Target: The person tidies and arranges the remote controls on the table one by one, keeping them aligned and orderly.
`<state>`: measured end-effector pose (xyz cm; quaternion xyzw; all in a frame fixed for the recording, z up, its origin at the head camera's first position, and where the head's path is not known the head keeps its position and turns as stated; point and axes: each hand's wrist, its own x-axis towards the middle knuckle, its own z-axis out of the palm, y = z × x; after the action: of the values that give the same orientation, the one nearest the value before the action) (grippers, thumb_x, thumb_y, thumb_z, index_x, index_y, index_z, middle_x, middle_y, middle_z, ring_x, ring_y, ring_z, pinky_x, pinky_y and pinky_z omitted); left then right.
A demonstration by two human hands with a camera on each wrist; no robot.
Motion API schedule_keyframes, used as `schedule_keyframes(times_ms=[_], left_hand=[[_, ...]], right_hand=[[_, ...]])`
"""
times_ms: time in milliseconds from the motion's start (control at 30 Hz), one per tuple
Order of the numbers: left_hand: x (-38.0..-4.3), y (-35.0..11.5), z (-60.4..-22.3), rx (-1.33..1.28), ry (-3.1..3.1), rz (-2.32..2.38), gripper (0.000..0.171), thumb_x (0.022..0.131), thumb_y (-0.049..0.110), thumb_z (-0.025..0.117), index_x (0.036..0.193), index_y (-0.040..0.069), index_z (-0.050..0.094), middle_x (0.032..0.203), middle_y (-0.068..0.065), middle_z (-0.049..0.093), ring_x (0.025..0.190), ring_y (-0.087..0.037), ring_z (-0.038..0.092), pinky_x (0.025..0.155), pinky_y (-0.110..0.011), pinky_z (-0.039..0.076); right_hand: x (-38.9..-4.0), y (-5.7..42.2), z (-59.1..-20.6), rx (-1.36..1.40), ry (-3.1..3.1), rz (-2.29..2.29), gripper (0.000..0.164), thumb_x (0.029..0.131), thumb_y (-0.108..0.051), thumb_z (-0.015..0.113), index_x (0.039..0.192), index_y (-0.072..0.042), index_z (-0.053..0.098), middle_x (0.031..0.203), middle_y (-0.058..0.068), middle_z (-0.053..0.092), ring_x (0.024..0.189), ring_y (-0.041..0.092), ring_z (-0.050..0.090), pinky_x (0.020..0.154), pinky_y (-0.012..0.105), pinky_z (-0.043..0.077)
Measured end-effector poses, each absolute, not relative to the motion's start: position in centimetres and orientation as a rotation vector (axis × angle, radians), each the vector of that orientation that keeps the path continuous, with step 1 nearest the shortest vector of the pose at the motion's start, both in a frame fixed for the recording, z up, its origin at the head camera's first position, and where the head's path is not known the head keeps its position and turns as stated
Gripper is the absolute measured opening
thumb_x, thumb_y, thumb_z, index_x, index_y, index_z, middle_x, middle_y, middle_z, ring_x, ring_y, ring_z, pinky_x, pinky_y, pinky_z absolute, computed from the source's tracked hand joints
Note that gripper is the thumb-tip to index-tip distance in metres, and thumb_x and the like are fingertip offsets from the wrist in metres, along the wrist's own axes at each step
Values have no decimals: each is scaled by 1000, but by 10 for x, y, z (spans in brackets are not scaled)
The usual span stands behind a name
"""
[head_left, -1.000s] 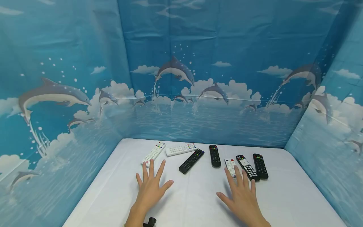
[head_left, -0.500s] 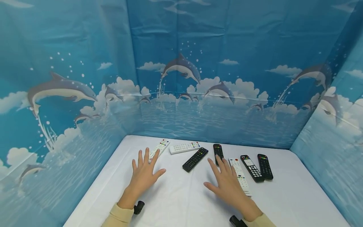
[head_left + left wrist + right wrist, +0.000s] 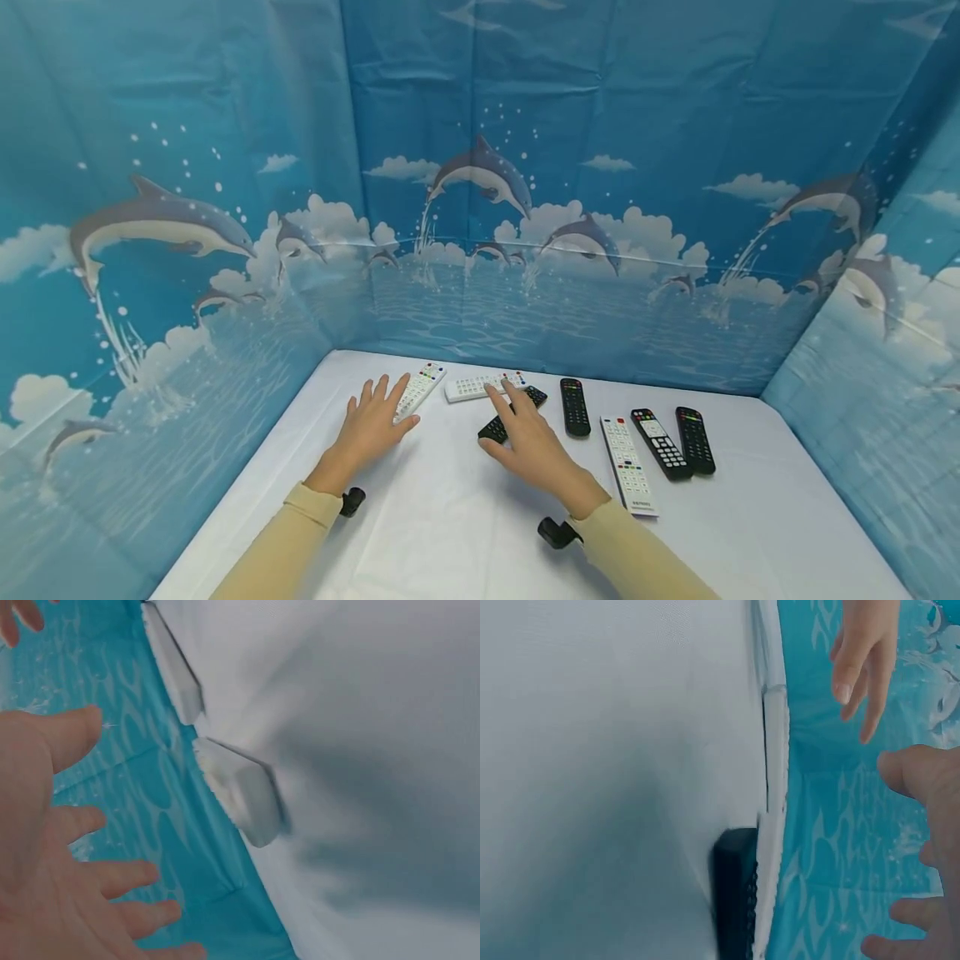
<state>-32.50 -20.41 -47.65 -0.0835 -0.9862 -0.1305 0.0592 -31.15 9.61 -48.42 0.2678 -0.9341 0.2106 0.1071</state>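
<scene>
My left hand [image 3: 366, 435], its fingers spread, hovers nearest a white remote control [image 3: 420, 387] at the table's far left and covers its lower end. That remote's end [image 3: 251, 799] shows in the left wrist view, apart from the palm. Over a black remote control [image 3: 491, 431] hangs my right hand [image 3: 534, 448], hiding its middle. The fingertips of that hand overlap a second white remote control [image 3: 468, 388] lying behind. Neither hand holds anything. In the right wrist view, the black remote's end [image 3: 735, 859] lies apart from the hand.
To the right lie a black remote [image 3: 575, 407], a long white remote [image 3: 628, 467], a black remote with white keys [image 3: 662, 444] and another black one [image 3: 696, 440]. Dolphin-printed blue sheeting [image 3: 480, 325] walls the back and sides of the white table [image 3: 435, 533].
My right hand has swept left from the long white remote to above the black one. The left hand has shifted slightly left. The head view has turned a little, and the remotes stay put.
</scene>
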Motion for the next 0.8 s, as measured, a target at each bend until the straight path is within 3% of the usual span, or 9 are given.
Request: schedule_keyframes(times_ms=[200,433,800], left_hand=[[-340,-206,-487,-285,-3036,-385,73,99,45,60,159,16,32,159,-27,29,145,-52,22,108,-72,25],[-352,-212,-499,-310,-3087,-319,63,100,37,61,149,0,47,158,-23,35,146,-46,26,111,-66,27],[-345,-212,-511,-372,-3116,-290,67,99,35,61,151,-4,41,157,-24,35,146,-43,29,113,-64,24]], right_hand=[[-326,75,-495,857,-2776,515,85,96,-52,64,163,-30,16,165,14,19,148,42,23,109,65,32],[-342,59,-504,881,-2800,371,82,95,-51,65,162,-25,24,164,17,21,147,47,21,110,68,26],[-347,33,-506,894,-2853,236,80,96,-54,61,161,-25,26,163,15,25,147,45,24,115,61,23]])
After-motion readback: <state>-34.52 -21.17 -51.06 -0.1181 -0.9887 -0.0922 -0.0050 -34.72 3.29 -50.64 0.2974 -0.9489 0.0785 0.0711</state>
